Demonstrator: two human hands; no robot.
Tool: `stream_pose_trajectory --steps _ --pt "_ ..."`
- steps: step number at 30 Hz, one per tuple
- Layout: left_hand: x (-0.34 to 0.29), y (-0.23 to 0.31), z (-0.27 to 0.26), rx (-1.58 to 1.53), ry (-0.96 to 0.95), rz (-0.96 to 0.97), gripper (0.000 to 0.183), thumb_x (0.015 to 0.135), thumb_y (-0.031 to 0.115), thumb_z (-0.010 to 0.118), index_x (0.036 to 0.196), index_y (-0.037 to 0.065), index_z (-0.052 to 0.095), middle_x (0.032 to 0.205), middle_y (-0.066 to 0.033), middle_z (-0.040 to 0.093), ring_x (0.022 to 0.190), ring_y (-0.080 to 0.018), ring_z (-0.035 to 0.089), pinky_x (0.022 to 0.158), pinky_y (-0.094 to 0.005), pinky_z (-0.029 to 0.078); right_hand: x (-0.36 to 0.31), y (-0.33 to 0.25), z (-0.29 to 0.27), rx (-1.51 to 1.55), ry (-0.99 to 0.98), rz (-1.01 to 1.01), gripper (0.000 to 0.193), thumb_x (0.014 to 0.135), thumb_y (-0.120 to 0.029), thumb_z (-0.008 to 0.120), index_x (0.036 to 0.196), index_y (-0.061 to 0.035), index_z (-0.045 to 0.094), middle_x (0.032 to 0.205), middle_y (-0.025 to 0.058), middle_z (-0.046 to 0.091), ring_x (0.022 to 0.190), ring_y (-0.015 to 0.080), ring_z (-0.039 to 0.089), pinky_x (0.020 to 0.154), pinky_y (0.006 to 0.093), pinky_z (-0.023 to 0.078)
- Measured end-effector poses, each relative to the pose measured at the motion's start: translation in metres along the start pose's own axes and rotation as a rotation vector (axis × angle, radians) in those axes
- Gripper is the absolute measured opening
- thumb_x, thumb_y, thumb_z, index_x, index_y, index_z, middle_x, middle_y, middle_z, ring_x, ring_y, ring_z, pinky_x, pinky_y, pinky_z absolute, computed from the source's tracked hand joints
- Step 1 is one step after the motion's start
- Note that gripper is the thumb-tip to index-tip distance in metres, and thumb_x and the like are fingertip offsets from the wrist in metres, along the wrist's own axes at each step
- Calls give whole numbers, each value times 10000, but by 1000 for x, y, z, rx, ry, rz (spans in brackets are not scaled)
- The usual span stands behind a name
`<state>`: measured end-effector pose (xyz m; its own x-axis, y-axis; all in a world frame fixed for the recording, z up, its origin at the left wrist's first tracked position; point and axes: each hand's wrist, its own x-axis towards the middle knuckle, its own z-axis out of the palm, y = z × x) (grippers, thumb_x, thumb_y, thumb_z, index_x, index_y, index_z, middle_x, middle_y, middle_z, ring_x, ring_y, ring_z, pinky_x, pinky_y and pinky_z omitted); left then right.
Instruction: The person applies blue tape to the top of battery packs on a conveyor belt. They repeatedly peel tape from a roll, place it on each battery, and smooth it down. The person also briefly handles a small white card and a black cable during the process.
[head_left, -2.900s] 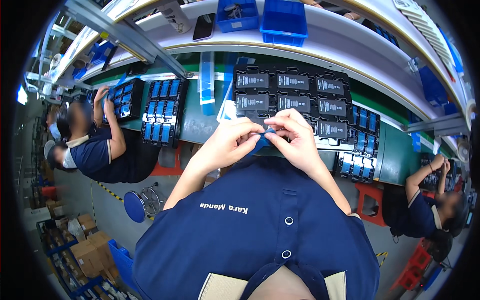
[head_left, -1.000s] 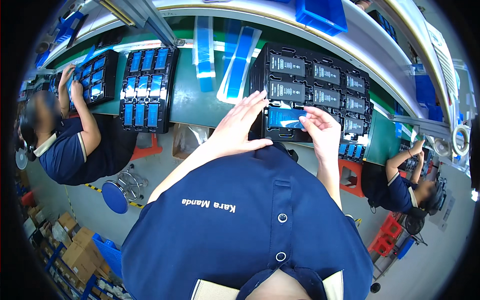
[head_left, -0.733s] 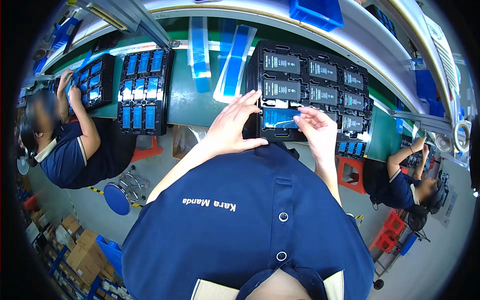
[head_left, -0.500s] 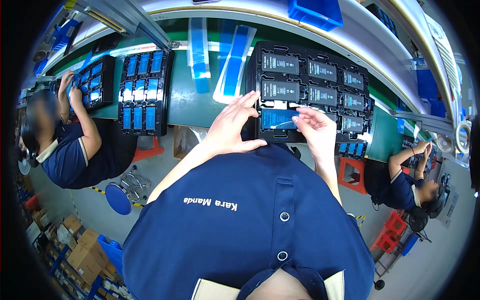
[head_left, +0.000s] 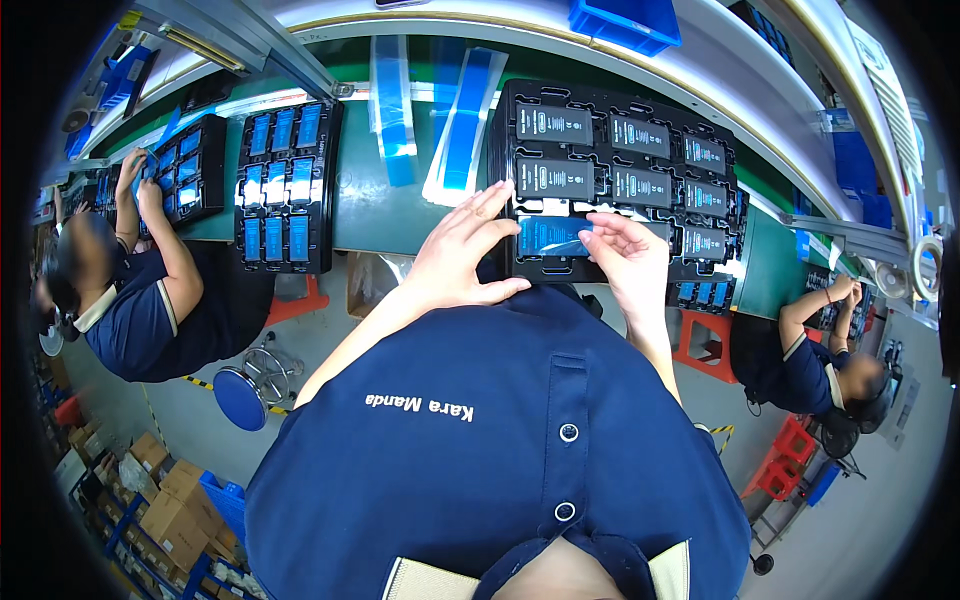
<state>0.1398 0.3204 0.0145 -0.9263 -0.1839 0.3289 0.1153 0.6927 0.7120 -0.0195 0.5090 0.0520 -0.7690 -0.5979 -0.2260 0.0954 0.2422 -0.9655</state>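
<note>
In front of me a stack of black plastic trays (head_left: 620, 97) carries rows of flat dark battery packs (head_left: 640, 187). The pack in the near left pocket is faced with blue film (head_left: 545, 235). My right hand (head_left: 625, 248) pinches the right end of this film, which looks slightly lifted and shiny at my fingertips; the fingers hide the corner itself. My left hand (head_left: 465, 245) lies against the tray's left edge, thumb and fingers apart, fingertips touching the rim beside the blue-faced pack.
Strips of blue film on clear backing (head_left: 463, 130) lie on the green bench (head_left: 365, 215). Left of them stands another black tray (head_left: 288, 185) of blue-faced packs. A blue bin (head_left: 627, 22) sits on the shelf above. Co-workers (head_left: 140, 290) work on both sides.
The view has shifted slightly. My right hand still pinches the film's right end, where a light edge has spread a little leftward. My left hand stays at the tray edge.
</note>
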Motion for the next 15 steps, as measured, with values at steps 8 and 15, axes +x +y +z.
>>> stream_pose_trajectory --steps 8,15 --pt "1 -1 -2 46 -17 71 483 724 375 821 1136 150 705 1499 -241 385 1371 -407 410 1084 -476 392 0 2 3 -23 11 -46 253 808 20 743 1057 42 704 867 77 708 740 74 656 687 203 539" --pt "1 0 -2 46 -18 62 477 717 373 824 1120 144 712 1489 -251 395 1368 -408 414 1088 -474 387 0 3 8 -203 51 -101 245 791 2 741 1035 6 725 834 74 700 679 70 644 636 213 537"
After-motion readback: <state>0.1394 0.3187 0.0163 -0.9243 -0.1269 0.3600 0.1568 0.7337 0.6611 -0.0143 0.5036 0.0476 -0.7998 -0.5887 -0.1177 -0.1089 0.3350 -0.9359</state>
